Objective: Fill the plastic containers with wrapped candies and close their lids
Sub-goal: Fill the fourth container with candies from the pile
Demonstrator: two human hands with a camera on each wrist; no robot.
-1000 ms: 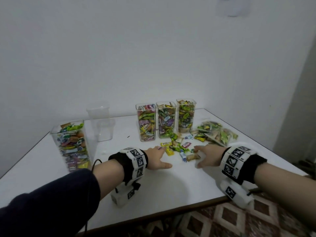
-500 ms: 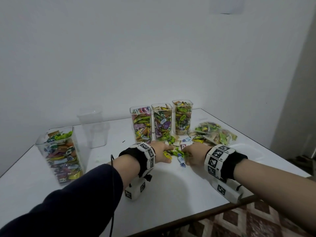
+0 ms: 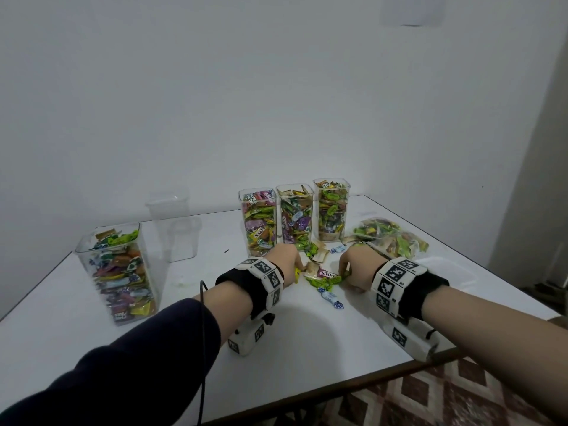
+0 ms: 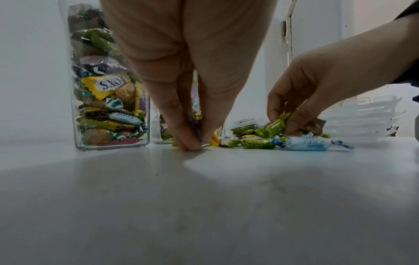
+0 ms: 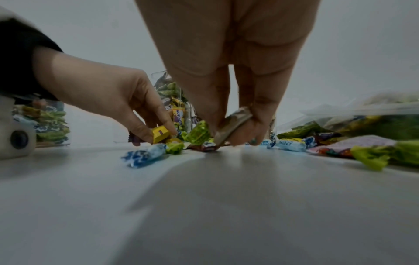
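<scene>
Loose wrapped candies (image 3: 322,273) lie in a small heap on the white table (image 3: 307,348), in front of three full lidless containers (image 3: 295,215). My left hand (image 3: 285,261) pinches a yellow candy (image 5: 160,136) at the heap's left side. My right hand (image 3: 353,267) grips a tan-wrapped candy (image 5: 233,123) and a green candy (image 4: 273,125) at the right side. A fourth full container (image 3: 120,272) stands at the left. A blue candy (image 3: 330,298) lies nearest me.
Two empty clear containers (image 3: 175,222) stand at the back left. An open bag of candies (image 3: 387,236) lies at the back right. A stack of clear lids (image 4: 360,122) sits to the right of my right hand. The table's front edge (image 3: 322,398) is close.
Both hands moved forward into the candy heap and closed their fingers on candies. The head view shifted, so the containers sit lower and nearer.
</scene>
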